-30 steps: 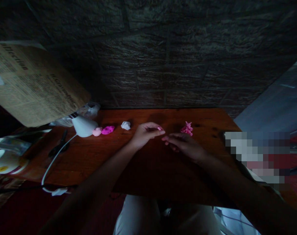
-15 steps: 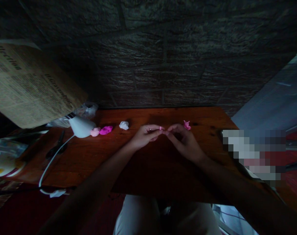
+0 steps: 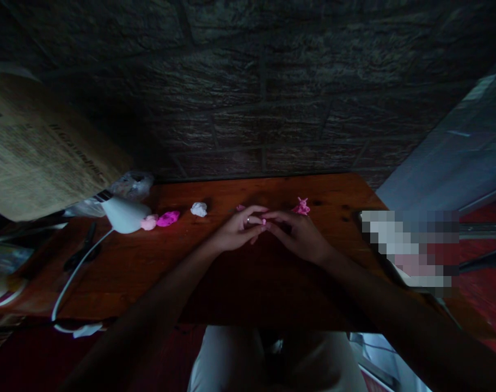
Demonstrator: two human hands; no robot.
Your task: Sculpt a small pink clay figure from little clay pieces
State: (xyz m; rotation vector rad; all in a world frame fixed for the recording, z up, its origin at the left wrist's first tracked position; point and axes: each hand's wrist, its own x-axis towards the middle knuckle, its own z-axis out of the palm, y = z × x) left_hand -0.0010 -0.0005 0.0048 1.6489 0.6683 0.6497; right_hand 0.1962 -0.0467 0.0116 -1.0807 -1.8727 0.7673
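Over the middle of the wooden table, my left hand and my right hand meet at the fingertips. A tiny piece of pink modelling clay is pinched between them, with fingers of both hands closed on it. A ring shows on my left hand. Just behind my right hand stands a small pink clay figure with thin points on top; my hand hides its lower part. Another bit of pink peeks out behind my left fingers, too small to make out.
On the left stand a lamp with a newsprint shade and white base, a pale pink lump, a magenta lump, a white lump and dark scissors. A blurred-out device lies at the right edge.
My hands have come together, the right moving left until its fingertips meet the left's at the pink clay. The view has turned slightly right.
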